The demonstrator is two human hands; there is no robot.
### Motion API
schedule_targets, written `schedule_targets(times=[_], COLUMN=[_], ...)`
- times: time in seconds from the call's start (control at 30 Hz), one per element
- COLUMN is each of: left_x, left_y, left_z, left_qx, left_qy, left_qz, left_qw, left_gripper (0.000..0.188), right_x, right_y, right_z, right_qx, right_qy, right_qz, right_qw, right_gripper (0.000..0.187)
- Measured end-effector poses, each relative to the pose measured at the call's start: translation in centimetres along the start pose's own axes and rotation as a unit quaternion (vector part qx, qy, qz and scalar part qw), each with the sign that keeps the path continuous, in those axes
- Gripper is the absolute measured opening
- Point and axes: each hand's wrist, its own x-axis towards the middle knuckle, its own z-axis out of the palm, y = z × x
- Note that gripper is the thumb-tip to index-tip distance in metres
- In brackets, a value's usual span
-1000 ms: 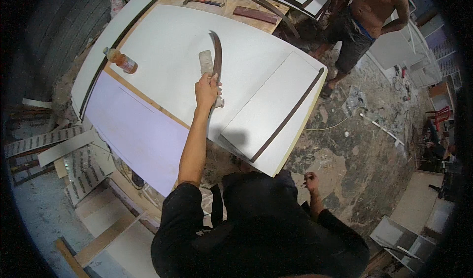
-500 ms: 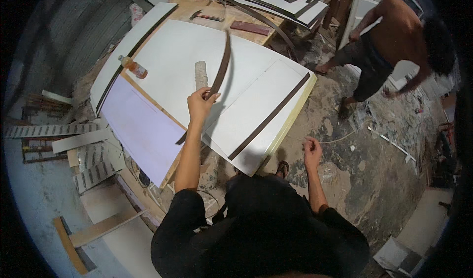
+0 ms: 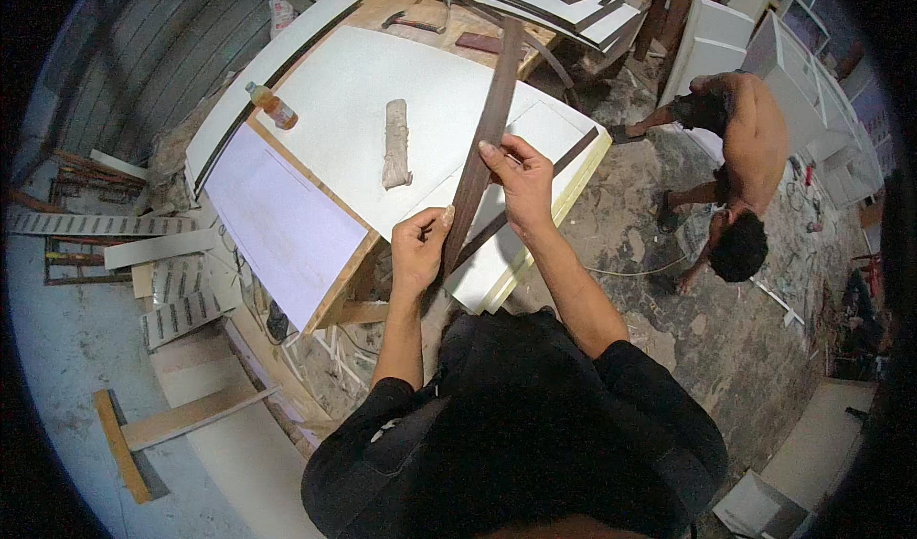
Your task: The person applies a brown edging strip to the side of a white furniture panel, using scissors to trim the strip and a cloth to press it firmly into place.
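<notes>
A long, thin dark brown edging strip [image 3: 478,162] slants across the white board [image 3: 334,90], raised above it. Low on the strip, my left hand [image 3: 420,251] pinches its left edge. Higher up, my right hand [image 3: 521,178] grips the right edge, thumb on the face. Flat along the board's right side lies a second dark strip [image 3: 578,154], partly hidden behind my right hand and the held strip. Left of my hands, a wrapped, whitish roll-shaped block [image 3: 395,145] rests on the board.
An orange drink bottle [image 3: 272,106] lies on the left side, near a lilac panel [image 3: 287,219]. Behind are a hammer [image 3: 415,23], a dark red block [image 3: 480,42] and stacked white panels [image 3: 544,0]. To the right, another person [image 3: 740,162] bends toward the littered floor.
My right hand has come up from beside the board and taken hold of the strip. The strip has moved right and turned its broad face up. The other person has bent down.
</notes>
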Motion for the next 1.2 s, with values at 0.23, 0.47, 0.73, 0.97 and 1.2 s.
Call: schedule_targets(times=[0.23,0.47,0.73,0.97,1.2], left_x=[-0.5,-1.4,-1.0,-4.4,-5.7], left_y=[-1.3,-1.1,-5.5,-5.2,-4.1], left_z=[-5.7,-10.3,-20.0,-26.4,-27.3], left_qx=[-0.006,-0.096,-0.129,-0.137,-0.145], left_qy=[0.028,0.006,0.159,0.200,0.178], left_qz=[0.042,-0.047,-0.005,0.049,0.052], left_qw=[0.999,0.994,0.979,0.969,0.972], left_gripper=[0.019,0.016,0.024,0.024,0.031], right_x=[-1.6,-3.4,-1.8,11.2,22.8], right_y=[2.6,6.3,7.6,15.9,25.6], right_z=[5.3,9.7,5.2,-1.0,-6.5], right_qx=[-0.032,-0.022,-0.152,0.115,0.053], right_qy=[0.022,0.075,0.173,0.184,0.158], right_qz=[-0.028,0.004,-0.027,0.157,0.156], right_qw=[0.999,0.997,0.973,0.963,0.974], right_gripper=[0.029,0.027,0.014,0.015,0.024])
